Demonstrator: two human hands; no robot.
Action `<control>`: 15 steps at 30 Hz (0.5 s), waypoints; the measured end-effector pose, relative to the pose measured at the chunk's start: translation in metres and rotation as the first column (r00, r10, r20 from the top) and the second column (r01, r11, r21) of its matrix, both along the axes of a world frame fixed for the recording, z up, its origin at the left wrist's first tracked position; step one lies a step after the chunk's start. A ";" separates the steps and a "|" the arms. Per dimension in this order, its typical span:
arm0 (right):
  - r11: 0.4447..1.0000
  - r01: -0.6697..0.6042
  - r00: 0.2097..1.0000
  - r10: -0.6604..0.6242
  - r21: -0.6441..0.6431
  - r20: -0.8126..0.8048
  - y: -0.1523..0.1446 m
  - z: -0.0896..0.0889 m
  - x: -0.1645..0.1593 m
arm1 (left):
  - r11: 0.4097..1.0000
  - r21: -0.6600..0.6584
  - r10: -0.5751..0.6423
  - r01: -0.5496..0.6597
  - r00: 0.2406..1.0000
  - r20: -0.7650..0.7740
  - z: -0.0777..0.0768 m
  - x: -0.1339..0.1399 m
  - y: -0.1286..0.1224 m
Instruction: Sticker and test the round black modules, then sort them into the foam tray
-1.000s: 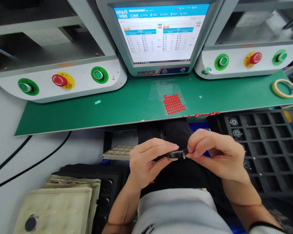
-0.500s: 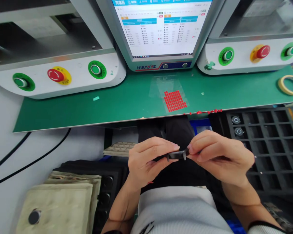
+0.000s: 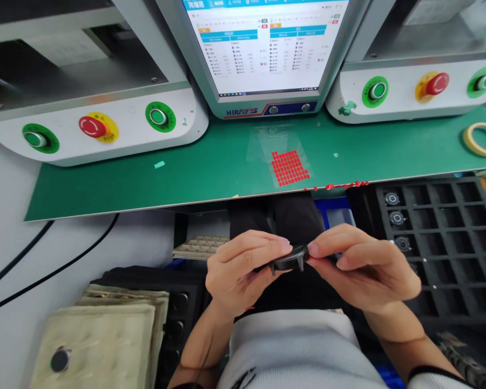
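Observation:
Above my lap, in the head view, I hold a small black watch case (image 3: 290,259) with lugs projecting from its near side. My left hand (image 3: 243,270) is closed around its left part, fingers on top and thumb underneath. At its right edge, the thumb and index finger of my right hand (image 3: 360,265) pinch together against the case. A hint of red shows by those fingertips, too small to make out. Part of the case is hidden by my fingers. Ahead, a sheet of small red stickers (image 3: 290,168) lies on the green bench (image 3: 210,162).
Loose red stickers (image 3: 336,187) line the bench edge. A black compartment tray (image 3: 441,227) with several round watches stands right; a tape roll (image 3: 483,139) lies above. Stacked beige trays (image 3: 101,340) stand lower left. A monitor (image 3: 263,54) stands between two machines with buttons.
Both hands have shifted slightly left with the watch case, which is tilted so more of its top shows. A third watch in the right tray is now more visible beside my right hand.

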State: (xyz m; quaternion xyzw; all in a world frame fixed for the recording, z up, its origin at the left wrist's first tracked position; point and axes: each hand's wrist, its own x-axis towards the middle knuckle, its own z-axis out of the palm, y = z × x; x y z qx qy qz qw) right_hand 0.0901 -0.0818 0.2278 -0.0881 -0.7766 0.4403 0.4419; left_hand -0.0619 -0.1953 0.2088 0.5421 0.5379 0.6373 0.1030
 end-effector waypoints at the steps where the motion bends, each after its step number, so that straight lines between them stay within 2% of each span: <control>1: 1.000 0.010 1.000 -0.010 0.017 0.002 0.001 0.001 -0.001 | 1.000 -0.009 0.023 -0.023 1.000 0.000 0.000 0.002 0.000; 4: 0.991 0.082 0.996 -0.084 0.110 0.012 0.000 0.003 -0.004 | 0.981 -0.101 0.166 -0.167 0.986 -0.015 0.001 0.007 0.000; 6: 0.983 0.124 0.992 -0.127 0.139 0.012 -0.004 0.004 -0.007 | 0.928 -0.165 0.336 -0.334 0.942 -0.012 0.002 0.008 0.003; 7: 0.987 0.116 0.993 -0.119 0.114 0.015 -0.007 0.004 -0.008 | 0.891 -0.182 0.423 -0.416 0.906 0.000 0.001 0.007 0.005; 9: 0.999 0.039 0.999 -0.039 -0.024 0.030 -0.014 0.005 -0.011 | 0.828 -0.204 0.532 -0.522 0.847 -0.005 0.001 0.003 0.011; 12: 0.952 -0.123 0.988 0.143 -0.279 0.053 -0.025 0.007 -0.019 | 0.811 -0.205 0.517 -0.547 0.836 -0.184 0.001 -0.002 0.018; 15: 0.923 -0.180 0.971 0.222 -0.341 0.088 -0.031 0.008 -0.028 | 0.815 -0.144 0.476 -0.561 0.790 -0.387 0.002 -0.001 0.022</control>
